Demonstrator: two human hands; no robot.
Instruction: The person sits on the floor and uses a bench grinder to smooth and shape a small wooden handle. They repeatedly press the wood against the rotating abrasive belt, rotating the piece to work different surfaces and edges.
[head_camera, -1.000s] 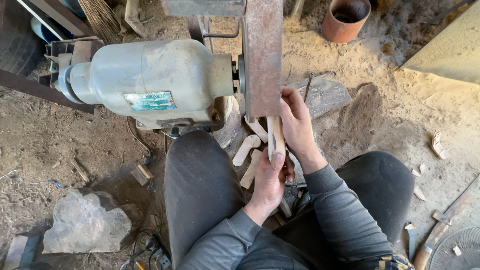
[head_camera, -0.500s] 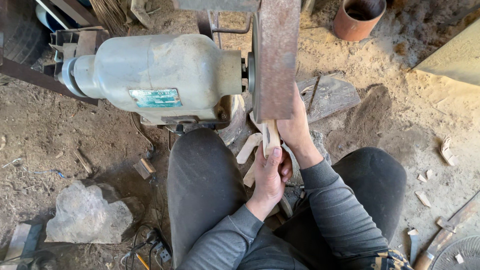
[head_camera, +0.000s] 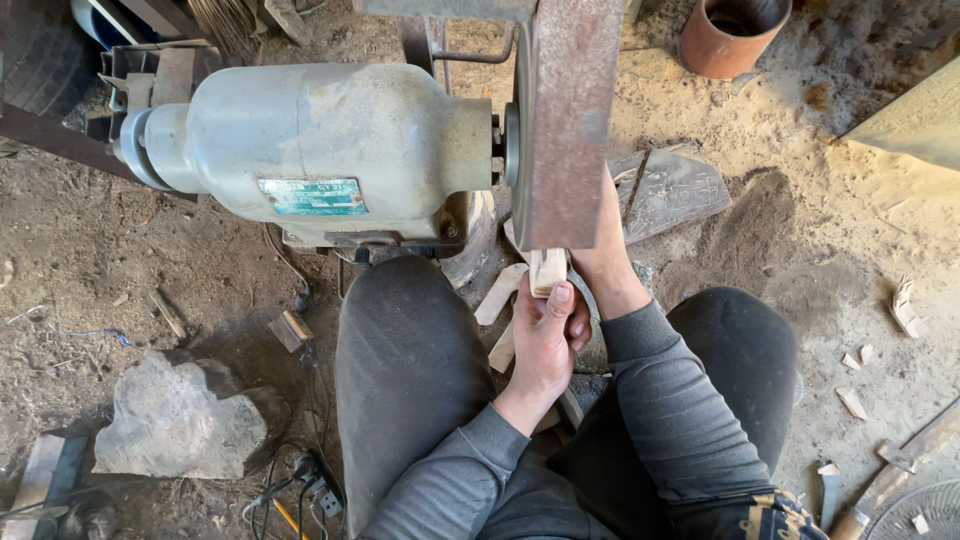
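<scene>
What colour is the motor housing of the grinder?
Pale grey-green motor housing, with a teal label; the head view shows it best.

A rough woodworking workshop is shown, set on bare earth; a grey motor-driven grinder (head_camera: 320, 150) with a rusty sanding belt (head_camera: 565, 120) is mounted low; wood offcuts (head_camera: 870, 370) and sawdust (pale, heaped at right) are scattered over the dirt floor (head_camera: 80, 260).

A pale grey stone (head_camera: 175, 420) lies on the dirt floor (head_camera: 90, 250) at near left, with tangled cables (head_camera: 300, 475) just to its right. At far right stands a rusty round can (head_camera: 733, 35), and nearer, a flat grey slab (head_camera: 672, 188) rests on the sawdust. Small wood offcuts (head_camera: 880, 350) are scattered along the right side.
</scene>
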